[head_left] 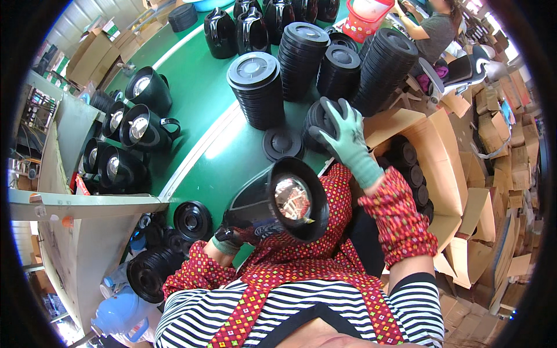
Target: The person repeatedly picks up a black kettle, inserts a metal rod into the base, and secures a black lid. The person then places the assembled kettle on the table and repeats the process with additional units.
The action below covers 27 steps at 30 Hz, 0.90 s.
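Note:
A glossy black kettle body (255, 203) is tilted in front of my apron, its open mouth toward me and shiny metal at its bottom. My left hand (227, 244), in a green glove, grips it low on the left; most of the fingers are hidden behind it. To the right, my gloved right hand (350, 142) is closed over a short stack of black round lids (316, 124), thumb on the near side. One or more lids (282, 144) lie flat on the green table (200, 142) beside that stack. Taller stacks of lids (253, 93) rise just beyond.
Several black kettle bodies (145, 127) lie at the left, and others (253, 32) stand at the back. An open cardboard box (447, 156) holding black round parts is at my right. Black discs (192, 219) sit at lower left. Farther back, a person (435, 32) sits near a red bucket (365, 20).

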{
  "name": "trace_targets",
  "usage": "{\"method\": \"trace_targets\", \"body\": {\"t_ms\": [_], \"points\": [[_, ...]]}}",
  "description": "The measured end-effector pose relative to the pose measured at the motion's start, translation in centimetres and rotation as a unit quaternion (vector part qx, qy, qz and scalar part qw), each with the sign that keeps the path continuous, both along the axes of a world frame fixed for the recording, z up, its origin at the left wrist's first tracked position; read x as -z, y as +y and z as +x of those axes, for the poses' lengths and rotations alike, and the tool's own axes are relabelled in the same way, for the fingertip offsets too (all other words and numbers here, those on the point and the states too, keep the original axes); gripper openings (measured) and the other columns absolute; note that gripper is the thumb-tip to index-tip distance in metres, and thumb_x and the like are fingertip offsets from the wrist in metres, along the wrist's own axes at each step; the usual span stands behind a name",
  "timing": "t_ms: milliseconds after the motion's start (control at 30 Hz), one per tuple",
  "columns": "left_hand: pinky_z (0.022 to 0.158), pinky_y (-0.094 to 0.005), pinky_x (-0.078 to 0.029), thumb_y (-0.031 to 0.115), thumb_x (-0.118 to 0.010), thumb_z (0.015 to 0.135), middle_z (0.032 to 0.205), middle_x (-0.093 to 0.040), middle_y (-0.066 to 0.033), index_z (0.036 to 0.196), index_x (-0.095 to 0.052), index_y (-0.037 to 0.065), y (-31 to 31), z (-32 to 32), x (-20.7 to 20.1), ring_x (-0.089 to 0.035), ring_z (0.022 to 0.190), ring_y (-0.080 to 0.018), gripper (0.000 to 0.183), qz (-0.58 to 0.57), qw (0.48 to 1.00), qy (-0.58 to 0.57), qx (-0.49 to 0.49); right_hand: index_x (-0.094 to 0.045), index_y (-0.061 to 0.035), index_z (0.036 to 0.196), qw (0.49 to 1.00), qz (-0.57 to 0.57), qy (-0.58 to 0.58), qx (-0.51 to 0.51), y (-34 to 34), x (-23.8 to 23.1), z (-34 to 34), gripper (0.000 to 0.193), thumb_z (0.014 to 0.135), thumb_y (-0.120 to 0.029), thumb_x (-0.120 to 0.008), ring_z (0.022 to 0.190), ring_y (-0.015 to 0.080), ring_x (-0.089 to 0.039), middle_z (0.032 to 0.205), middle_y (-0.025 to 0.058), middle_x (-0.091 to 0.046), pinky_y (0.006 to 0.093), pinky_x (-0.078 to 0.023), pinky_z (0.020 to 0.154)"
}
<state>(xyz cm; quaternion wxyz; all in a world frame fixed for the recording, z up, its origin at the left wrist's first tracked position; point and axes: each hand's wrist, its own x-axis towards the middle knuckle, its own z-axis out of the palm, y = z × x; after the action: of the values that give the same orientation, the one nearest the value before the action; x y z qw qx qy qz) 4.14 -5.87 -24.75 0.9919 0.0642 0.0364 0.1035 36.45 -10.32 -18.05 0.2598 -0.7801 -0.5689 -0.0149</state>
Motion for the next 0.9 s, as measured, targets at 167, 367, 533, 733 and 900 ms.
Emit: {"method": "trace_targets", "body": {"t_ms": [167, 367, 533, 733, 900], "points": [[0.125, -0.0444, -0.037, 0.040, -0.047, 0.111, 0.164, -0.039, -0.0207, 0.161, -0.032, 0.002, -1.5, 2.5, -0.5, -0.047, 0.146, -0.0303, 0.065, -0.012, 0.998, -0.029, 0.050, -0.043, -0.0039, 0.159, 0.956, 0.108, 0.225, -0.154, -10.0, -7.6, -6.0, 0.089, 0.090, -0.052, -0.075, 0.146, 0.0425, -0.037, 0.160, 0.0237, -0.040, 0.0492, -0.030, 0.122], [0.122, -0.0469, -0.042, 0.037, -0.044, 0.112, 0.161, -0.042, -0.0214, 0.160, -0.033, 0.001, -3.9, 5.2, -2.5, -0.048, 0.145, -0.0321, 0.060, 0.050, 0.995, -0.032, 0.084, -0.043, -0.0039, 0.159, 0.956, 0.105, 0.242, -0.128, -17.2, -9.0, -8.4, 0.095, 0.088, -0.061, -0.073, 0.148, 0.0446, -0.035, 0.163, 0.0255, -0.036, 0.0525, -0.028, 0.122], [0.115, -0.0475, -0.048, 0.028, -0.054, 0.105, 0.153, -0.050, -0.0211, 0.150, -0.043, 0.001, -5.1, 6.6, -5.5, -0.054, 0.137, -0.0324, 0.053, 0.159, 0.981, -0.013, 0.114, -0.044, -0.0039, 0.158, 0.945, 0.138, 0.278, -0.100, -20.6, -8.8, -8.7, 0.094, 0.090, -0.063, -0.070, 0.149, 0.0442, -0.034, 0.163, 0.0251, -0.035, 0.0522, -0.026, 0.122], [0.109, -0.0459, -0.051, 0.025, -0.066, 0.094, 0.146, -0.056, -0.0224, 0.138, -0.053, 0.000, -5.5, 7.9, -8.1, -0.060, 0.129, -0.0329, 0.051, 0.310, 0.937, -0.018, 0.160, -0.045, -0.0035, 0.157, 0.938, 0.209, 0.254, -0.110, -22.9, -8.1, -8.4, 0.096, 0.087, -0.064, -0.073, 0.147, 0.0462, -0.036, 0.161, 0.0294, -0.035, 0.0547, -0.027, 0.121], [0.105, -0.0445, -0.053, 0.022, -0.076, 0.085, 0.139, -0.061, -0.0234, 0.127, -0.061, -0.001, -5.6, 8.7, -8.2, -0.065, 0.122, -0.0334, 0.050, 0.489, 0.861, 0.025, 0.135, -0.045, -0.0068, 0.157, 0.960, 0.201, 0.094, -0.168, -23.7, -11.1, -8.4, 0.104, 0.077, -0.062, -0.082, 0.143, 0.0535, -0.036, 0.160, 0.0340, -0.032, 0.0606, -0.028, 0.117]]}}
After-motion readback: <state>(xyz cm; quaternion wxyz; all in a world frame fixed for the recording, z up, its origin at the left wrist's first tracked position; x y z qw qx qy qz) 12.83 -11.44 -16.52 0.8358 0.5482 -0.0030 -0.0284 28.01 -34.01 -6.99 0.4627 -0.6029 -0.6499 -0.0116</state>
